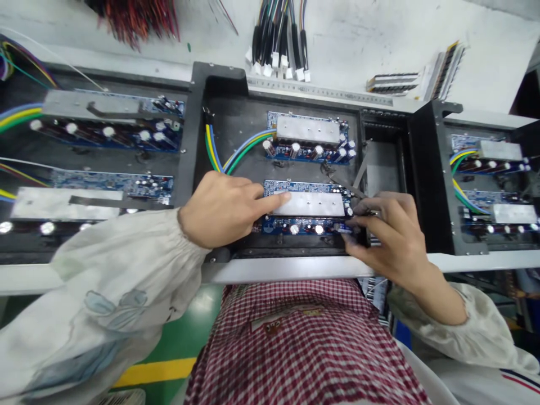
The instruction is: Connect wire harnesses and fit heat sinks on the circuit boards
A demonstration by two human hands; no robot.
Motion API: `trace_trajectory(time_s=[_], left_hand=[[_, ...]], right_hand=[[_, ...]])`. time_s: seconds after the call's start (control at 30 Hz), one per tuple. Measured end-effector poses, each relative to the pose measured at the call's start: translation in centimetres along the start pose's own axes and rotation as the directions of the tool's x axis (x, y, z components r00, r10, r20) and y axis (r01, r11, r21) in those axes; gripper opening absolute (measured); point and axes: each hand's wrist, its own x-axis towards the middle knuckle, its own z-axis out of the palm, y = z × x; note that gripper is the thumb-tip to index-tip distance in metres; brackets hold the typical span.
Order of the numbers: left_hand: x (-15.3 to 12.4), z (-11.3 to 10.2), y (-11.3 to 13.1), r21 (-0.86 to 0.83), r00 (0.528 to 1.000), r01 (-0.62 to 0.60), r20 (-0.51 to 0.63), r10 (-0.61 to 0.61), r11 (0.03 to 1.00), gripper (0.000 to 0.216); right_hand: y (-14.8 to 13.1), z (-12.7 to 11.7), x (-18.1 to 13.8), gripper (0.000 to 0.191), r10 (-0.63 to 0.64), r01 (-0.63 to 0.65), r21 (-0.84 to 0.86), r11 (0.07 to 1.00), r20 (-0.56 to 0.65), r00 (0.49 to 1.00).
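Observation:
A blue circuit board (278, 226) with a flat silver heat sink (310, 203) lies in the lower part of a black metal case (253, 246). My left hand (223, 208) rests at the board's left end, its index finger stretched onto the heat sink; the other fingers are partly hidden. At the right end, by the small capacitors, my right hand (392, 233) has thumb and fingertips closed together, slightly blurred; what they pinch cannot be made out. A grey flat cable (348, 187) runs just above these fingers.
Above lies a second circuit board (310, 135) with blue, yellow and green wires (248, 149). Similar cases with boards (93, 107) (506, 214) stand on both sides. Wire bundles with white plugs (278, 50), a steel ruler (320, 91) and striped strips (442, 70) lie beyond.

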Motion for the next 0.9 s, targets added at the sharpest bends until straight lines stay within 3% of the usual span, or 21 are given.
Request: trace_trajectory(time_s=[0.2,0.33,0.6,0.73,0.9], left_hand=[[0.0,0.4,-0.6,0.003,0.998,-0.057,-0.040,0.057,0.998,0.046],[0.0,0.8,-0.7,0.009,0.993,-0.070,-0.095,0.070,0.998,0.046],[0.1,0.5,-0.7,-0.041,0.992,-0.080,-0.099,0.076,0.996,0.041],[0.0,0.6,-0.8,-0.062,0.986,-0.083,-0.151,0.072,0.995,0.043],[-0.1,0.9,-0.8,-0.081,0.989,-0.089,-0.122,0.079,0.993,0.046]], right_hand=[[0.0,-0.6,-0.8,0.019,-0.021,0.008,0.121,0.993,0.112,0.993],[0.3,-0.8,-0.4,0.021,0.017,-0.024,0.052,0.998,0.132,0.991],[-0.5,0.7,0.1,0.026,0.038,-0.022,-0.098,0.995,0.164,0.986],[-0.7,0.9,-0.3,0.028,0.048,-0.035,-0.073,0.997,0.193,0.980],[-0.5,-0.4,0.0,0.030,0.041,-0.035,-0.050,0.998,0.139,0.989]])
